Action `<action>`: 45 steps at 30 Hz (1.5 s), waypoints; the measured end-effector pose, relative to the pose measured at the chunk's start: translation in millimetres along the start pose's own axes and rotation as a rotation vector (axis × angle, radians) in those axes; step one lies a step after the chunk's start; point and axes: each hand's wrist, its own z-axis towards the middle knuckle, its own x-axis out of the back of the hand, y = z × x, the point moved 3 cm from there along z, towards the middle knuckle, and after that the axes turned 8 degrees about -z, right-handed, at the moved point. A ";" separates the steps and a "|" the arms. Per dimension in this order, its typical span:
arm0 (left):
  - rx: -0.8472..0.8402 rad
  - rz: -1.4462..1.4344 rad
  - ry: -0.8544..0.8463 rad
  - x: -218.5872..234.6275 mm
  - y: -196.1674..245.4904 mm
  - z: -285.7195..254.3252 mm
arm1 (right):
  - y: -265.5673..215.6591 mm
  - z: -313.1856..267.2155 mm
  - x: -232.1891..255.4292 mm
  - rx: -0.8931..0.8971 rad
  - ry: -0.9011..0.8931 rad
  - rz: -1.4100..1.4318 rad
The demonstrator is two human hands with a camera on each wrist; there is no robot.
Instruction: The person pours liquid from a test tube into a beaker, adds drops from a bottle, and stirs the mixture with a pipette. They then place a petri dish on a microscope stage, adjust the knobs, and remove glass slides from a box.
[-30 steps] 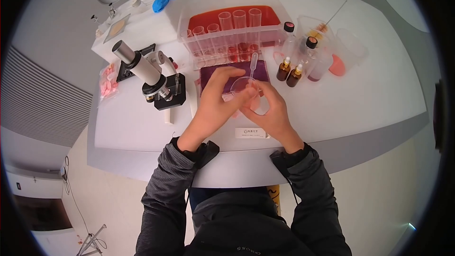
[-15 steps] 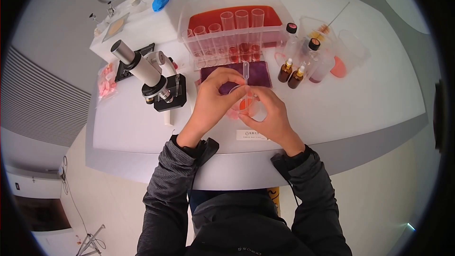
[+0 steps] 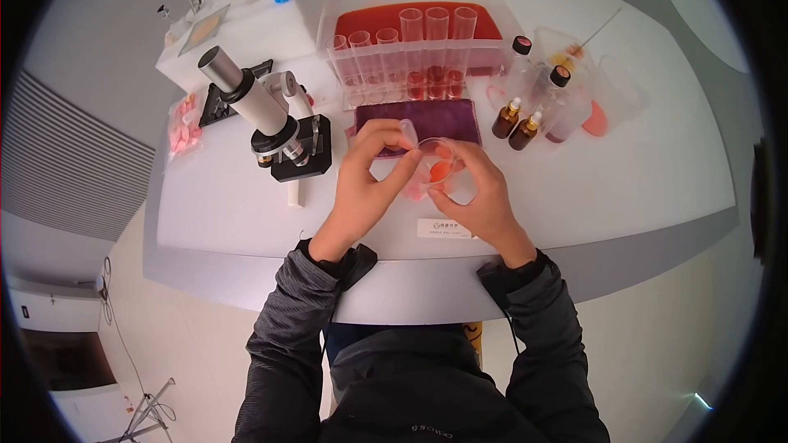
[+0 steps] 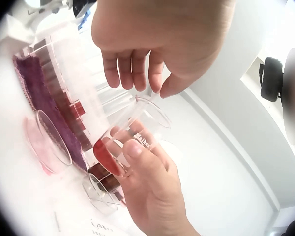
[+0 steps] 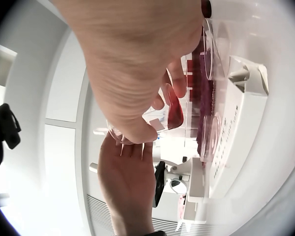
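Note:
A clear beaker (image 3: 441,166) with red liquid at its bottom is gripped by the right hand (image 3: 486,201); in the left wrist view the thumb and fingers wrap round the tilted beaker (image 4: 130,125). Beside its rim the left hand (image 3: 368,189) pinches a clear plastic dropper, whose pale bulb (image 3: 408,132) shows above the fingers. Thumb and forefinger of the left hand (image 4: 162,39) meet at the beaker's mouth in the left wrist view; how far the stem reaches inside is unclear. The red liquid (image 5: 175,114) shows beyond the right hand (image 5: 132,69) in the right wrist view.
Behind the hands lie a purple cloth (image 3: 443,119), a rack of test tubes (image 3: 437,41) and a clear bin (image 3: 484,57). A microscope (image 3: 258,111) stands left; amber dropper bottles (image 3: 506,119) and capped bottles (image 3: 555,98) stand right. A white box (image 3: 443,229) lies near the front.
The dropper, upright over the beaker half a second ago, now has its bulb lower and further left, near the left fingers. The right hand still grips the beaker.

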 end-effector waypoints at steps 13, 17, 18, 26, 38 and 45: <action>-0.049 -0.072 0.099 13.7 -19.1 -12.9 | -3.1 4.0 7.1 -0.014 0.006 -0.169; 0.041 -0.124 0.116 18.1 -19.4 -16.4 | -0.7 4.3 4.9 -0.021 -0.016 -0.194; 0.064 -0.131 0.113 18.5 -20.9 -18.9 | -1.0 4.3 4.5 -0.022 -0.018 -0.201; 0.260 -0.155 0.093 20.8 -22.2 -32.7 | -3.1 5.3 1.2 -0.027 -0.051 -0.228; 0.315 -0.313 0.142 20.4 -37.5 -28.1 | -6.6 8.3 0.6 -0.018 -0.086 -0.320; 0.382 -0.372 0.120 23.1 -42.2 -28.9 | -6.1 7.8 -3.1 0.006 -0.121 -0.354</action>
